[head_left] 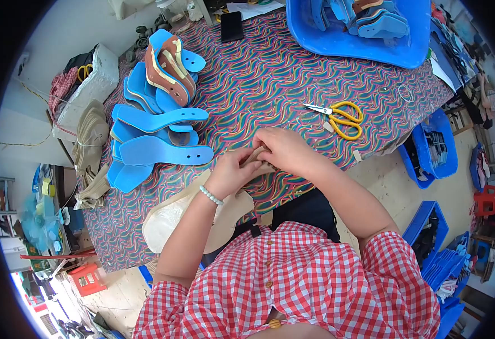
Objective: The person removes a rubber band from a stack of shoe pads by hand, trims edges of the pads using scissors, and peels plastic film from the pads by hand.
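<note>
My left hand [230,171], with a beaded bracelet at its wrist, pinches the upper end of a beige sole-shaped piece [171,221]. Against it, my right hand [283,149] has its bent fingers closed on the same end of the material. The fingers hide most of the held part. The piece's broad end hangs down to the left under my left forearm, near the table edge. To the left lie stacked blue shoe parts [165,152], some with holes. Yellow-handled scissors [346,120] rest open to the right of my right hand.
A blue tub [366,53] with more shoe parts stands at the back right of the patterned table [247,73]. A phone [231,27] lies at the back. Bundled beige pieces [91,135] sit at the left edge. Blue crates [442,141] stand on the floor to the right.
</note>
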Action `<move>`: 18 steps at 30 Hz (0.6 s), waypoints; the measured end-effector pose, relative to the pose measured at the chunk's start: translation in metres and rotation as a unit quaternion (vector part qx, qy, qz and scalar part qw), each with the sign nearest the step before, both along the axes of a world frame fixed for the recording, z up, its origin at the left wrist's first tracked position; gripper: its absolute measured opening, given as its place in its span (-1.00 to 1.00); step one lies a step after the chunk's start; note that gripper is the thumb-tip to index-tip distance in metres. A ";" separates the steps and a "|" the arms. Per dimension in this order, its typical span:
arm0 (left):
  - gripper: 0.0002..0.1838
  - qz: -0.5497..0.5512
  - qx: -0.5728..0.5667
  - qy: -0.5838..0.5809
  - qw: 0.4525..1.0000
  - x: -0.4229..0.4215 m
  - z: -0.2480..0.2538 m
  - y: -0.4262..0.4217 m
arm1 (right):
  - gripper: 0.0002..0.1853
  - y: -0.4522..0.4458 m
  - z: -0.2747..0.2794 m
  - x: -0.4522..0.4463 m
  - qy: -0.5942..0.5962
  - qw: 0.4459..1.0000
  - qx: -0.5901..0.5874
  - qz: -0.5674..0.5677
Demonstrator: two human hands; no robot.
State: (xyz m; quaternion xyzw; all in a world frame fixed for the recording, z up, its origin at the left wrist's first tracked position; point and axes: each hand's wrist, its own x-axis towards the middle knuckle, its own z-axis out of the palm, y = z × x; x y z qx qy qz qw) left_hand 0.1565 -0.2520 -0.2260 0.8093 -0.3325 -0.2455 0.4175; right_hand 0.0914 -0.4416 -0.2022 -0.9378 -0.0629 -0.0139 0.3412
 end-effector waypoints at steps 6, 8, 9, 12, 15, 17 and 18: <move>-0.75 0.041 -0.021 0.019 0.999 0.000 -0.008 -0.003 | -0.68 -0.006 -0.005 0.000 -0.019 0.999 0.044 0.003; -0.74 0.078 -0.085 0.052 0.992 0.004 -0.032 0.002 | -0.62 -0.013 -0.010 -0.005 -0.044 0.991 0.128 0.001; -0.74 0.084 -0.100 0.081 0.988 0.002 -0.030 0.002 | -0.59 -0.016 -0.011 -0.008 -0.036 0.987 0.155 -0.023; -0.74 0.093 -0.124 0.146 0.977 -0.003 -0.022 0.004 | -0.57 -0.015 -0.013 -0.020 -0.044 0.983 0.162 -0.078; -0.76 0.084 -0.119 0.157 0.977 -0.004 -0.019 0.002 | -0.62 -0.008 -0.029 -0.021 -0.095 0.988 0.112 -0.045; -0.77 0.084 -0.123 0.156 0.977 -0.006 -0.017 0.002 | -0.64 -0.003 -0.029 -0.021 -0.082 0.988 0.120 -0.058; -0.77 0.082 -0.119 0.156 0.977 -0.006 -0.016 0.002 | -0.64 -0.002 -0.033 -0.019 -0.089 0.987 0.119 -0.062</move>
